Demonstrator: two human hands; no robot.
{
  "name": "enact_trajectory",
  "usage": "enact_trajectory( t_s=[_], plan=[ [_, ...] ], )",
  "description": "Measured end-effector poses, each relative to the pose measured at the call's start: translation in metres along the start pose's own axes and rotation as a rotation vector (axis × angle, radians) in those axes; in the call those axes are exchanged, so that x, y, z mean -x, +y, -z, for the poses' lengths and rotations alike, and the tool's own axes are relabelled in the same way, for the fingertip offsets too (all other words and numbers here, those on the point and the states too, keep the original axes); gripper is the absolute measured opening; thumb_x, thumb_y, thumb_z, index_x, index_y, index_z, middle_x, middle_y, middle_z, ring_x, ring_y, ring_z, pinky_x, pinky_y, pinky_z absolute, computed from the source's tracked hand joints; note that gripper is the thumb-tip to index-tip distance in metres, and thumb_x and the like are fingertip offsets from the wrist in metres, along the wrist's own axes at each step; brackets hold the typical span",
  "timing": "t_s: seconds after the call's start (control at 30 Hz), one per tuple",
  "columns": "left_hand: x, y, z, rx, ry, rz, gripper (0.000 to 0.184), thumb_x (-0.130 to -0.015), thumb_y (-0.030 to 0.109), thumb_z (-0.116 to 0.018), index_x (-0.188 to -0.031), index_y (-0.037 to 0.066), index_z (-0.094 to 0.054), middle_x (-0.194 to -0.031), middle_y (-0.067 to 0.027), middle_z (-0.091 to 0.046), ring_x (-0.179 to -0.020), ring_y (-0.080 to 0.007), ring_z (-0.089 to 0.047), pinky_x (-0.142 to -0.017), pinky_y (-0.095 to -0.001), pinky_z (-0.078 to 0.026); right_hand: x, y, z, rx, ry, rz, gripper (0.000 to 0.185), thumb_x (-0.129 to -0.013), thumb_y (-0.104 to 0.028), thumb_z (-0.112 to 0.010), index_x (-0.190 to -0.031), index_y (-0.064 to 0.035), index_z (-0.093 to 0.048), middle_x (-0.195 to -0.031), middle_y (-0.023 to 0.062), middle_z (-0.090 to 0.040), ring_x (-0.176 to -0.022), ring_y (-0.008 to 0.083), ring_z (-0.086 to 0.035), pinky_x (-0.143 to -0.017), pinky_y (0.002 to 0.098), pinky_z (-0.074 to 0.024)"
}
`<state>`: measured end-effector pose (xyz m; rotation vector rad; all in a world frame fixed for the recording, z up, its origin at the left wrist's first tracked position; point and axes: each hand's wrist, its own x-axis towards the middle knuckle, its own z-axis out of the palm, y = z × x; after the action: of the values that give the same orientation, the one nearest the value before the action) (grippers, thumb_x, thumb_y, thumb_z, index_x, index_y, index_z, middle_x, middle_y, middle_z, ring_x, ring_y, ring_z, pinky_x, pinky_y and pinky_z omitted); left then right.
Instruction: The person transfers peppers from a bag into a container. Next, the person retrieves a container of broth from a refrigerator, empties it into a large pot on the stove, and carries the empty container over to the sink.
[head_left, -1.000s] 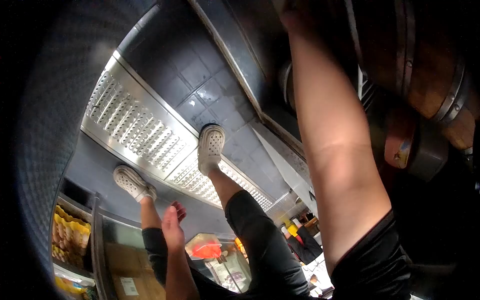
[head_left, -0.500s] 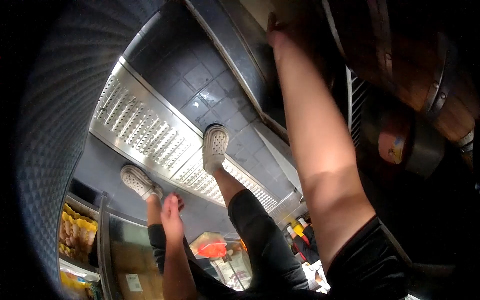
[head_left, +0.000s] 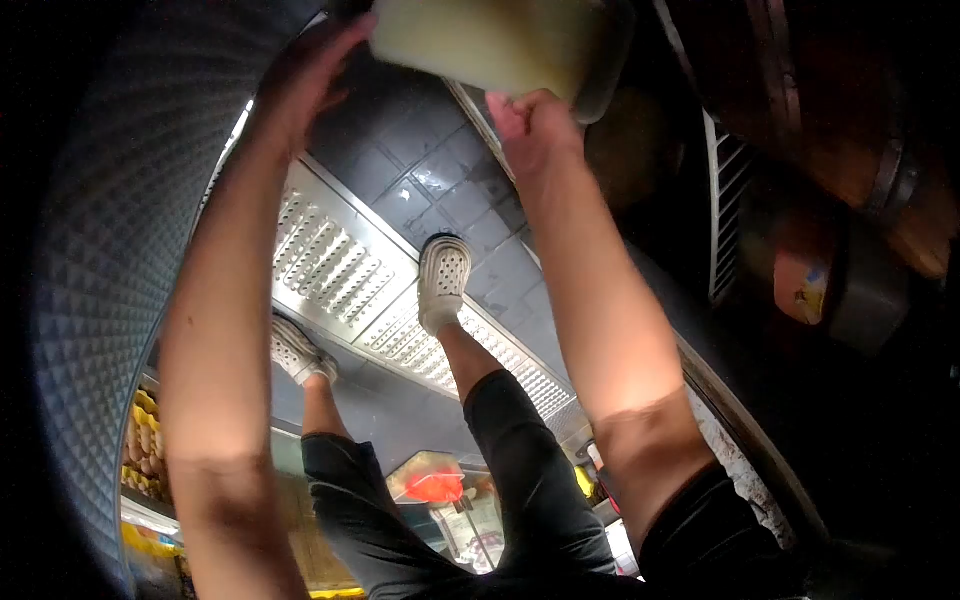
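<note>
A pale yellowish, box-like container point(head_left: 480, 42) is at the top of the view, tilted, its contents unclear. My right hand point(head_left: 537, 122) grips its near edge with curled fingers. At the container's left corner is my left hand point(head_left: 312, 85), fingers apart; whether a fingertip touches the corner is hard to tell. Below both arms, my feet in light perforated clogs point(head_left: 443, 275) stand on the floor.
A perforated metal floor panel point(head_left: 335, 265) crosses dark tiles point(head_left: 400, 195). Egg trays point(head_left: 143, 440) are at lower left, a quilted metal surface point(head_left: 100, 300) above them. Banded wooden objects point(head_left: 840, 150) and a white rack point(head_left: 722, 210) are at right.
My right hand has come out from the dark area at upper right with the pale container. My left hand has risen from near my legs to the container's left corner.
</note>
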<state>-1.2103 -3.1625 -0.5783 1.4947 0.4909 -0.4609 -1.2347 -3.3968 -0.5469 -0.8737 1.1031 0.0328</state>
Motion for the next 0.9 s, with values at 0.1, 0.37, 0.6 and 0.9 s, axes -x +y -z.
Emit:
enact_trajectory(
  t_s=[0.1, 0.37, 0.6, 0.9],
  plan=[
    [-0.031, 0.005, 0.001, 0.005, -0.171, 0.043, 0.078, -0.087, 0.063, -0.062, -0.141, 0.007, -0.052, -0.133, -0.0151, -0.061, -0.12, -0.0274, -0.061, -0.105, -0.0441, -0.046, -0.008, 0.014, 0.026, 0.08, -0.081, -0.104, 0.022, -0.082, 0.005, -0.051, -0.103, -0.0002, -0.054, -0.098, 0.0112, -0.06, -0.081, 0.0248, -0.063, -0.087, 0.0395, -0.062],
    [-0.021, 0.011, 0.033, -0.266, -0.402, 0.236, 0.065, -0.09, 0.051, -0.061, -0.133, 0.003, -0.056, -0.116, -0.0168, -0.069, -0.097, -0.0245, -0.072, -0.086, -0.0403, -0.059, 0.008, 0.033, 0.062, 0.206, -0.062, -0.051, 0.015, -0.09, -0.006, -0.051, -0.102, 0.0023, -0.055, -0.086, 0.0136, -0.063, -0.069, 0.0241, -0.066, -0.064, 0.0345, -0.063],
    [0.016, -0.034, 0.042, -0.202, -0.46, 0.252, 0.067, -0.091, 0.022, -0.058, -0.149, 0.0, -0.033, -0.128, -0.0195, -0.061, -0.102, -0.0273, -0.069, -0.082, -0.0375, -0.06, 0.033, 0.038, 0.09, 0.381, -0.105, -0.035, 0.02, -0.091, -0.005, -0.049, -0.106, 0.0074, -0.054, -0.093, 0.0181, -0.064, -0.072, 0.0248, -0.067, -0.065, 0.0359, -0.0632],
    [0.151, -0.053, 0.071, -0.12, -0.182, 0.333, 0.047, -0.092, 0.002, -0.047, -0.139, 0.0, -0.044, -0.11, -0.0169, -0.066, -0.079, -0.0194, -0.068, -0.057, -0.0299, -0.054, 0.116, 0.065, 0.122, 0.459, -0.17, -0.084, 0.027, -0.09, -0.005, -0.051, -0.113, 0.0092, -0.058, -0.101, 0.0201, -0.066, -0.083, 0.0282, -0.07, -0.066, 0.036, -0.0618]
  ],
)
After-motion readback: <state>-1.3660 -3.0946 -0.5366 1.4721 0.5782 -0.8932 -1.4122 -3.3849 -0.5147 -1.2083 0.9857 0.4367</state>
